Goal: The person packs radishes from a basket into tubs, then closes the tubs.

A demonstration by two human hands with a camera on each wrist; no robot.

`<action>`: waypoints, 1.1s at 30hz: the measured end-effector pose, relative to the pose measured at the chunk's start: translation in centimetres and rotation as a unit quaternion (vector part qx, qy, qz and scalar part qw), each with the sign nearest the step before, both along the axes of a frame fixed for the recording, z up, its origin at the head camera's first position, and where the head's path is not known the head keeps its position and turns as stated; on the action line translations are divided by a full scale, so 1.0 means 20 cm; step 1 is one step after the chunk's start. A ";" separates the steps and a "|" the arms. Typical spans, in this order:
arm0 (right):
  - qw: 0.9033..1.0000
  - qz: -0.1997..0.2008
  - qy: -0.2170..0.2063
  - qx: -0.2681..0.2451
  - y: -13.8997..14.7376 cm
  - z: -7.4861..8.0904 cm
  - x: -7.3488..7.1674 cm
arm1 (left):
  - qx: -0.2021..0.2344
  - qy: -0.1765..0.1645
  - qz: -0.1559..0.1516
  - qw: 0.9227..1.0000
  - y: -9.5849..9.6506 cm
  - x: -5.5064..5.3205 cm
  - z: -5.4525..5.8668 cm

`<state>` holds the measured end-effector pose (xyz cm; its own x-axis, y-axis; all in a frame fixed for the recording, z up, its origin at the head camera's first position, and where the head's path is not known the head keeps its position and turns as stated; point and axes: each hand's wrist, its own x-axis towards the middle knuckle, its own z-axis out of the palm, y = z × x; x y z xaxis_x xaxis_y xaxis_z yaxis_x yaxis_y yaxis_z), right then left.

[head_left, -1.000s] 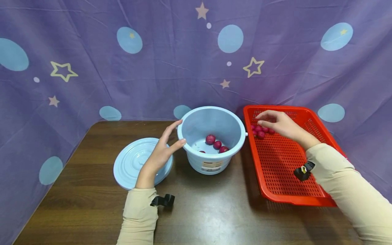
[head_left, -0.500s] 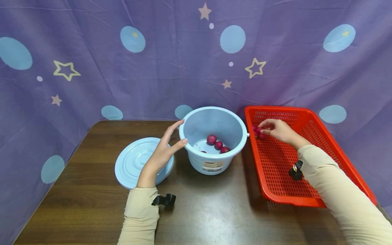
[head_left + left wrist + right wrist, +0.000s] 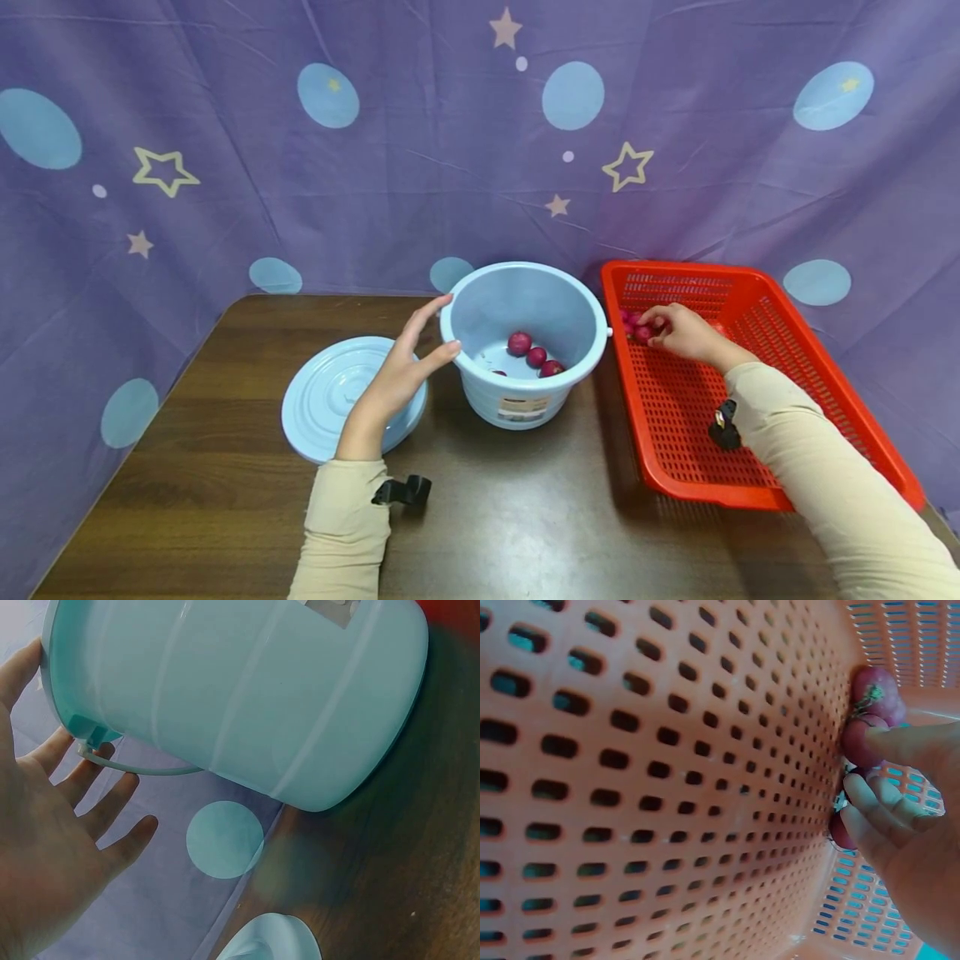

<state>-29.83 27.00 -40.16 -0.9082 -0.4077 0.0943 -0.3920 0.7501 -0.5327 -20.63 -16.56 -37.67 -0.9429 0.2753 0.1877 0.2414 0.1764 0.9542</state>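
Observation:
My left hand [image 3: 390, 379] rests spread at the left rim of a light blue bucket [image 3: 517, 404], thumb and forefinger right at the edge. In the left wrist view its other fingers lie near the bucket's thin handle [image 3: 161, 772]. Several red radishes [image 3: 519, 342] lie on the bucket's floor. My right hand [image 3: 686, 335] reaches into a red perforated basket [image 3: 651, 467], at a small cluster of radishes in its far left corner. The right wrist view has the thumb against one radish [image 3: 862, 742] and the fingers curled about it; another radish [image 3: 842, 831] sits below the fingertips.
A round light blue lid [image 3: 318, 404] lies on the dark wooden table [image 3: 180, 500], left of the bucket and partly behind my left forearm. Bucket and basket stand close side by side. A purple patterned curtain [image 3: 420, 125] hangs behind the table.
My right hand has come down into the basket, its fingers closing in on the radishes in the corner. The left hand has stayed at the bucket rim. The head view has shifted slightly.

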 end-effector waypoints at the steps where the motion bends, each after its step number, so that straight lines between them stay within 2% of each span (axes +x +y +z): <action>1: 1.000 0.003 0.001 -0.001 0.00 -0.01 0.00 | 0.000 0.000 -0.001 1.000 0.00 0.00 0.00; 20: 0.999 -0.016 0.010 0.035 -0.02 -0.03 -0.01 | -0.003 -0.007 0.003 1.000 0.00 0.00 0.00; 26: 0.999 -0.021 -0.001 0.037 -0.03 -0.01 0.01 | -0.003 -0.006 0.003 1.000 0.00 0.00 0.01; 33: 0.999 -0.033 -0.027 0.027 -0.02 0.05 0.01 | -0.005 -0.003 0.000 1.000 0.00 0.00 0.01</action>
